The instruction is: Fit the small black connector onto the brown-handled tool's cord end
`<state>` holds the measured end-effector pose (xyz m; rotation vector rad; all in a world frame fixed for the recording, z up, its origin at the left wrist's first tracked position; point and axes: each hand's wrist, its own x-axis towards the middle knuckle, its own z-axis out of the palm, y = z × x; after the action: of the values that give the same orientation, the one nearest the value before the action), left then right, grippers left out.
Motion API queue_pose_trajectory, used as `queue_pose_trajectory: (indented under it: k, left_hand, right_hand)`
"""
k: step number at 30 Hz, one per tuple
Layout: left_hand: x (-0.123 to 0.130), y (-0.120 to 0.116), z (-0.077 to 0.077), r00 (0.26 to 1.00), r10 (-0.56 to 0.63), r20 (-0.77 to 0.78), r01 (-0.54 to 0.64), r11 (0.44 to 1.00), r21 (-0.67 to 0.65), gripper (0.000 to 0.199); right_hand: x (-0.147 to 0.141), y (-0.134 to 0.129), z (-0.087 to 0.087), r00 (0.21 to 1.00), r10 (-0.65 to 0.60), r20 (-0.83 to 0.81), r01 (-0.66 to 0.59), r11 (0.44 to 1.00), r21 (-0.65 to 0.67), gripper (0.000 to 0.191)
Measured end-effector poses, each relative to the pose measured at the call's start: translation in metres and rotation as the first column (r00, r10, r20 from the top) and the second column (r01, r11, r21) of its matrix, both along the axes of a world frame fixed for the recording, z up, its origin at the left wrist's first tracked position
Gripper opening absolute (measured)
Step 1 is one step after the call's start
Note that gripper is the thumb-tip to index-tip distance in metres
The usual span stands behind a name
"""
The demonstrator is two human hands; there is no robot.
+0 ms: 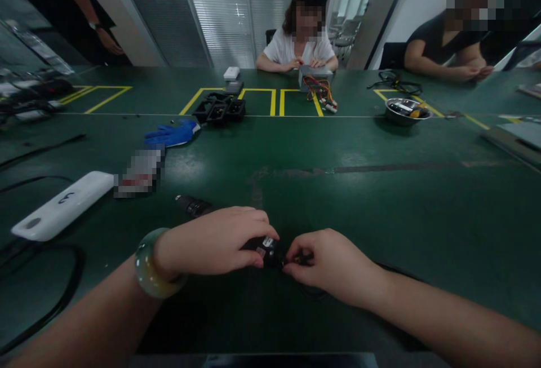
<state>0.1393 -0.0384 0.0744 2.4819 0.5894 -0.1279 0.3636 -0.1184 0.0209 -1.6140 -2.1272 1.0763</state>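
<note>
Green bench fills the foreground; near its front edge, the left hand clasps a black device and the right hand pinches what may be a cable against its end. Blinds hang beyond the far edge.

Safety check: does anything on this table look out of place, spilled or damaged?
The dark strip across the green table looks patchy, perhaps worn, toward its left end. One blue glove lies without a visible mate. No spill shows.
</note>
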Motion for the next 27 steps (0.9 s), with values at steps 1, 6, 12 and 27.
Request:
queue_pose_trajectory:
  k: [1, 6, 12, 27]
  left_hand:
    - [0.001, 0.000, -0.001, 1.000, 0.012, 0.014, -0.012, 1.000, 0.005, 0.025]
    - [0.018, -0.005, -0.018, 0.973, 0.201, 0.110, -0.220, 0.952, 0.211, 0.028]
    - [0.032, -0.018, -0.032, 0.949, 0.234, 0.212, -0.280, 0.934, 0.223, 0.037]
    - [0.051, -0.038, -0.053, 0.929, 0.292, 0.229, -0.349, 0.898, 0.270, 0.011]
  right_hand:
    - [0.002, 0.002, 0.002, 1.000, 0.001, 0.021, -0.001, 1.000, 0.025, 0.011]
    - [0.023, 0.024, 0.016, 0.982, -0.068, 0.178, 0.027, 0.973, 0.227, 0.012]
    - [0.035, 0.028, 0.014, 0.978, -0.118, 0.173, 0.070, 0.964, 0.258, 0.011]
    - [0.028, 0.007, 0.001, 0.968, -0.077, 0.238, -0.007, 0.943, 0.334, 0.006]
